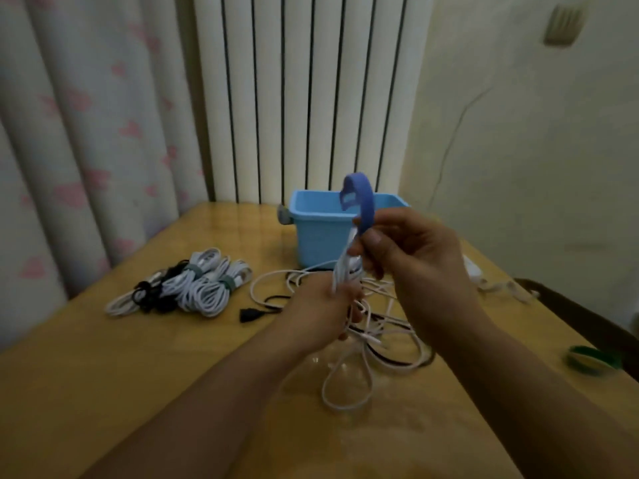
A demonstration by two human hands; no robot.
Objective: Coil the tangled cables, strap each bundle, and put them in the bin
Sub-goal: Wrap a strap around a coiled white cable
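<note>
My left hand (323, 305) grips the lower part of a white cable bundle (342, 271) held upright above the table. My right hand (408, 247) pinches the bundle's top together with a blue strap (361, 198) that arcs up over my fingers. Below my hands a tangle of loose white and black cables (377, 344) spreads over the wooden table (103, 392). A light blue bin (318, 233) stands just behind the hands. Several coiled, strapped bundles (200, 288), white and black, lie to the left.
A green roll of strap tape (593, 361) lies near the table's right edge. More white cable (498, 281) trails at the right behind my right hand. A white radiator (304, 98) and a curtain (86, 133) stand behind the table.
</note>
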